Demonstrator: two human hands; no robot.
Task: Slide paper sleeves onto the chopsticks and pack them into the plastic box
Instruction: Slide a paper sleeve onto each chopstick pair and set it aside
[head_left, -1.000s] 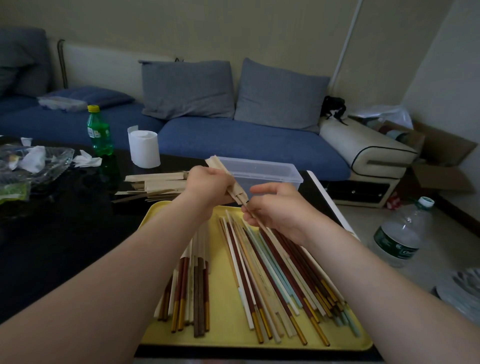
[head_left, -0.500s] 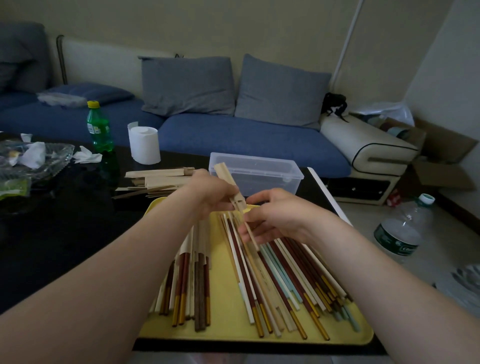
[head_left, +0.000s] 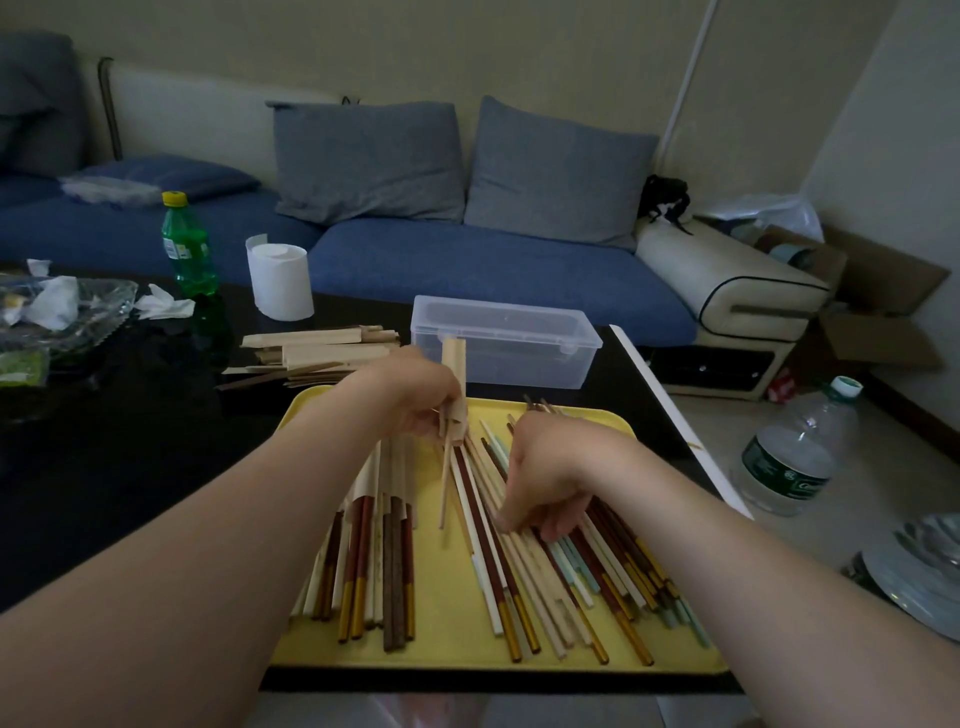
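Not much to report on the person, honestly. All you get is the left forearm and the right forearm, both bare from the bottom edge right up to the wrists. The left hand and right hand are bare too, and the room's dim.

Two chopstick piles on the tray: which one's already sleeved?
The left pile: paper sleeves cover its far ends. The right pile, under the right hand, is bare.
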